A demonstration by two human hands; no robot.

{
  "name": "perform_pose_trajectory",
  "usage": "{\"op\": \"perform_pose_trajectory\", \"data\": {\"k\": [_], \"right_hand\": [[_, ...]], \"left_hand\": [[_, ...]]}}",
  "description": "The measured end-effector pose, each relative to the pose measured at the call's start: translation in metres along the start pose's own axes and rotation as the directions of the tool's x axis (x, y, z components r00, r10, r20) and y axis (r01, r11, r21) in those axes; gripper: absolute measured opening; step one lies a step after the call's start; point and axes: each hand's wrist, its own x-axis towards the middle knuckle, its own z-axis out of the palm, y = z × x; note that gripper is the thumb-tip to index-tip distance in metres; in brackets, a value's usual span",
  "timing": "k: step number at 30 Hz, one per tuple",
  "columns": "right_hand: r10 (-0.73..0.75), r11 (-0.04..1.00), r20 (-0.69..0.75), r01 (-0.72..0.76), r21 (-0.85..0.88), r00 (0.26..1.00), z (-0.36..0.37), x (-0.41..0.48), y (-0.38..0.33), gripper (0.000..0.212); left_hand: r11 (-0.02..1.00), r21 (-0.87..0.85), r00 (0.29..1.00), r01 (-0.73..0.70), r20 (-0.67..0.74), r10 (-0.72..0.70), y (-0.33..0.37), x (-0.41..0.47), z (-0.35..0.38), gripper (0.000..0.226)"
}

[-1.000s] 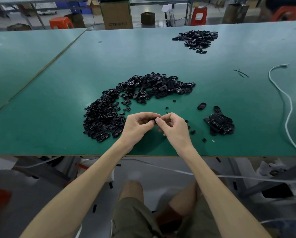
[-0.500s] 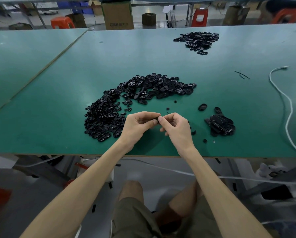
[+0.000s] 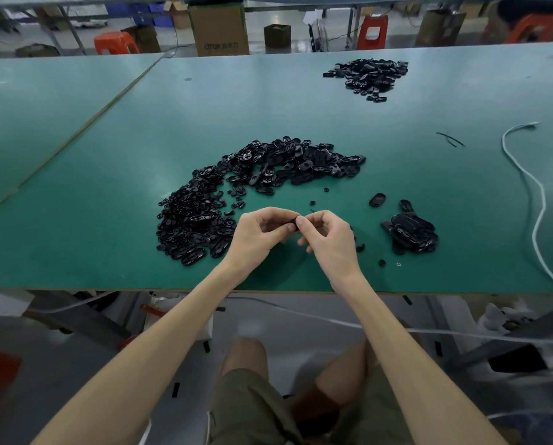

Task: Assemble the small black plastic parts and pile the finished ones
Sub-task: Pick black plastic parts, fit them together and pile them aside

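My left hand (image 3: 262,237) and my right hand (image 3: 328,240) meet just above the green table (image 3: 108,245) near its front edge. Both pinch one small black plastic part (image 3: 292,225) between thumbs and fingertips; most of it is hidden by the fingers. A big curved heap of loose black parts (image 3: 236,194) lies to the left and behind the hands. A smaller pile of black oval pieces (image 3: 410,232) sits to the right of my right hand.
Another heap of black parts (image 3: 368,75) lies far back on the table. A white cable (image 3: 538,200) runs along the right side. A few stray small bits (image 3: 381,263) lie near the right pile. Cardboard boxes (image 3: 219,25) and orange stools stand beyond the table.
The hands stay together on the part at nearly the same spot; only the fingers have shifted slightly around it.
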Motion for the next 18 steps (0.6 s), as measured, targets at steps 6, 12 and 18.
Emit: {"op": "perform_pose_trajectory", "data": {"k": [6, 12, 18], "right_hand": [[0.009, 1.0, -0.044, -0.009, 0.004, 0.999, 0.0, 0.0, -0.001, 0.015], [0.046, 0.994, -0.088, -0.037, 0.099, 0.995, -0.003, 0.001, -0.001, 0.011], [0.079, 0.987, -0.141, -0.058, 0.149, 0.987, -0.001, 0.005, 0.0, 0.009]], "left_hand": [[0.947, 0.321, 0.995, 0.019, 0.086, -0.049, 0.013, 0.027, -0.002, 0.01], [0.902, 0.43, 0.965, 0.031, 0.221, -0.139, 0.028, 0.045, -0.012, 0.005], [0.916, 0.401, 0.99, -0.008, 0.133, -0.049, 0.054, 0.053, 0.01, 0.011]]}}
